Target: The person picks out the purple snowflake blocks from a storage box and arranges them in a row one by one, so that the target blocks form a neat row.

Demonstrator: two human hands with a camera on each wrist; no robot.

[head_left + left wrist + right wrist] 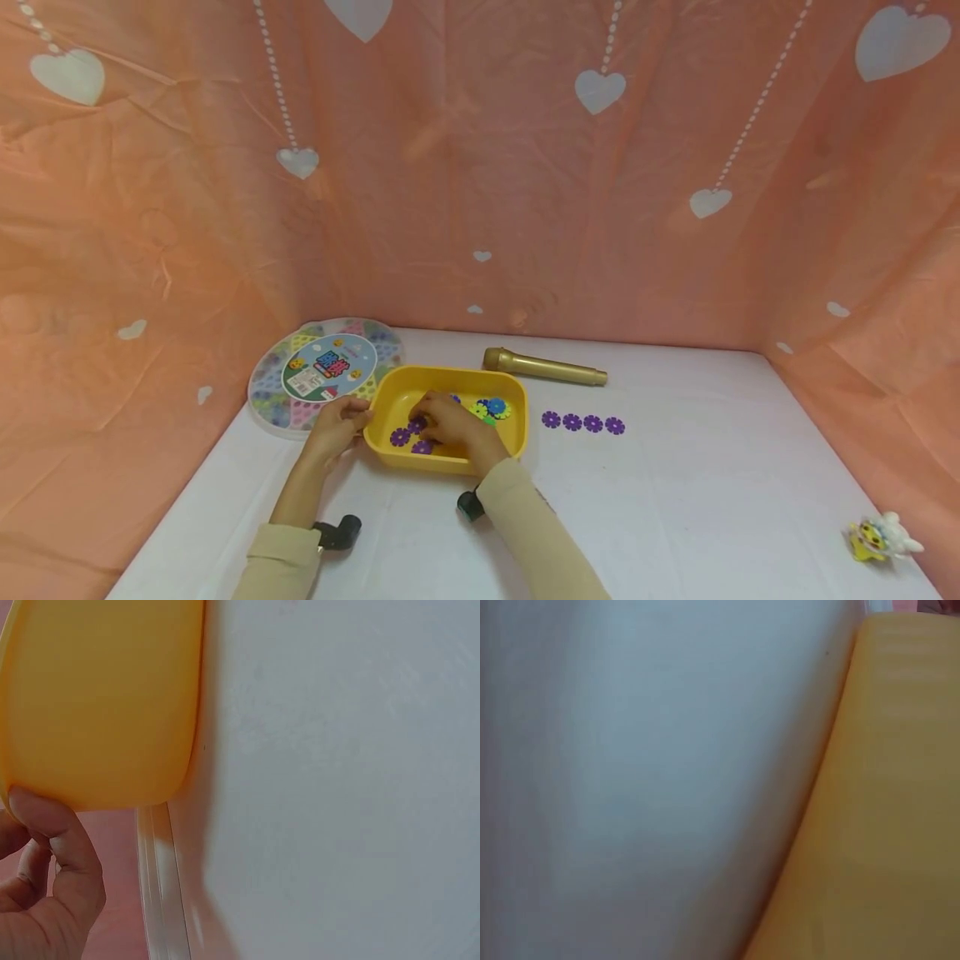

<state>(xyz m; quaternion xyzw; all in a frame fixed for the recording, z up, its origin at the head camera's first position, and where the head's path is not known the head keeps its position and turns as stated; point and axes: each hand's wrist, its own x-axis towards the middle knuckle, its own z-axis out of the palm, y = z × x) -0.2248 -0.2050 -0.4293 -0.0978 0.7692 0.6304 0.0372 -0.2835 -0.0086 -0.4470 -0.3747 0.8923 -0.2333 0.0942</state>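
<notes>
A yellow plastic tub [450, 467] holds several notched snowflake discs, with purple discs [400, 437] on its left and blue, yellow and green discs [496, 407] on its right. My left hand [335, 429] pinches the tub's left rim; the left wrist view shows the thumb against the yellow wall. Inside the tub, my right hand [453, 421] reaches down with bent fingers at the purple discs. Its fingertips are partly hidden, so whether they grip a disc cannot be made out. The right wrist view shows mainly the tub's outer wall [885, 810].
Several purple discs [572, 422] lie in a row on the white table right of the tub. Behind it rests a gold microphone [547, 367]. A round, clear-edged case [273, 392] lies at the back left. A small yellow-and-white figurine [883, 537] stands near the right edge.
</notes>
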